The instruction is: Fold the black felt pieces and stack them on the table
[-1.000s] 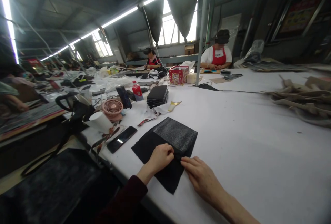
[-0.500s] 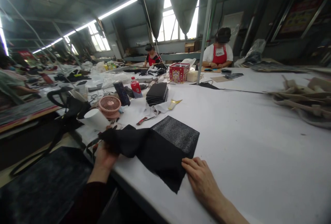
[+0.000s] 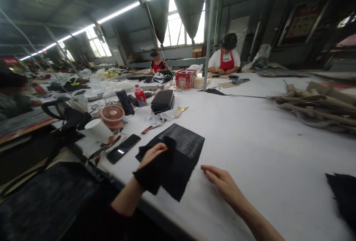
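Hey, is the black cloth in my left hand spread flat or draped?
Draped: the black cloth hangs loosely around your left hand, its lower part falling across the wrist.

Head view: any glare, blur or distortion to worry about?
Head view: curtained window blown out, white glare spot on the flat phone; head view, near: left hand and the black cloth it holds look blurred; head view, overall: scene tilted, edges stretched, wide-angle style.

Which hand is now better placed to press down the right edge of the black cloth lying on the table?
Probably the right hand: it looks empty and is just beside the right edge of the black cloth. The left hand is occupied, gripping raised black fabric.
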A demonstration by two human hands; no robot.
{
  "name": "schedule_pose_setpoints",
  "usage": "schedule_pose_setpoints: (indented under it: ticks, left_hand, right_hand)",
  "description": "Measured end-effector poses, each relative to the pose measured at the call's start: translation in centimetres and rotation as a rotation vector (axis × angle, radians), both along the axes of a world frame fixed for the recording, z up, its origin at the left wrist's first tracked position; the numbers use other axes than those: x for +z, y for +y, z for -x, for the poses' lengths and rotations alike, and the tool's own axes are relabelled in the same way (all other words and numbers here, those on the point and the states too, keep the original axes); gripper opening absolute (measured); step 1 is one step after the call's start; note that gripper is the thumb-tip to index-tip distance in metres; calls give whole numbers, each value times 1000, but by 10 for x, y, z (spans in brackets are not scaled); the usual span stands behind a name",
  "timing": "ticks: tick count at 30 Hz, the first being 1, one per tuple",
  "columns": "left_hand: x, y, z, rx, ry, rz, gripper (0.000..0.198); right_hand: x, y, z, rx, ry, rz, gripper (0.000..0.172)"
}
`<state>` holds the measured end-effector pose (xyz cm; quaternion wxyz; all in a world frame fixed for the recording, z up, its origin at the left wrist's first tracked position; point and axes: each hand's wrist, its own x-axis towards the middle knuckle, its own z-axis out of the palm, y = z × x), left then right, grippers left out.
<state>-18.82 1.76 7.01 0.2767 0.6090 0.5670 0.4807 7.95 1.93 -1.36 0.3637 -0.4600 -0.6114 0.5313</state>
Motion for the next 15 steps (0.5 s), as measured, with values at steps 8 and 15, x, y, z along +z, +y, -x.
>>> schedule_pose_setpoints:
  ticks: [8,15]
  left_hand:
    - [-66,-60,-217,-588,-10,147,12]
    - [-60,-40,-212,-673,553,-104,21]
  right_hand:
    - [30,-38,-109,-61,278,437,58]
    - [21,-36,-140,-111,-220,128,34]
